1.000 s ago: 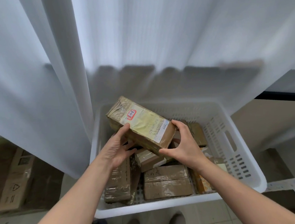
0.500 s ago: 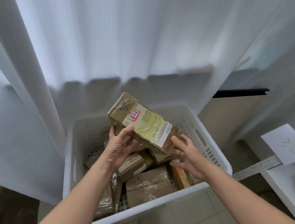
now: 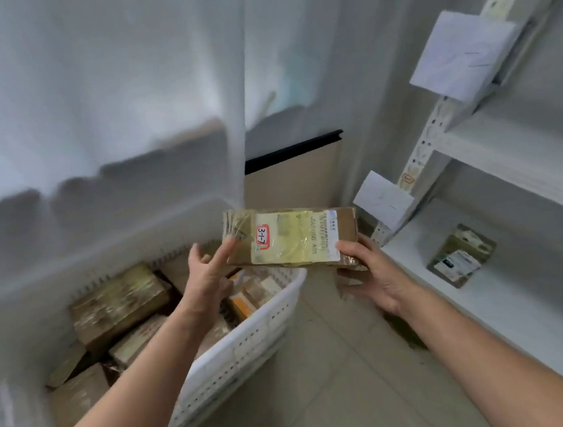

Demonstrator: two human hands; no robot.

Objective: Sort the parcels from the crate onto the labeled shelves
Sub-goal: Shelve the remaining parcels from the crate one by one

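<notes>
One parcel (image 3: 292, 239), right hand (image 3: 374, 275) pinching, left hand (image 3: 207, 276) touching

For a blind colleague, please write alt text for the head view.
Two hands hold a parcel marked 3-1-7 between a white crate of parcels, left, and shelves, right. The right hand grips its right end; the left hand touches its left end with straight fingers. A second parcel lies on the lower shelf.

Hands: two, left hand (image 3: 207, 274) and right hand (image 3: 378, 279)
Held parcel (image 3: 292, 239): one
Crate (image 3: 251, 345): one
Parcels in the crate (image 3: 117, 295): at least six in sight — piled, full count hidden
Parcel on the shelf (image 3: 461, 255): one
Shelf boards (image 3: 485, 301): two plainly seen
Paper sheets (image 3: 463, 54): two
</notes>
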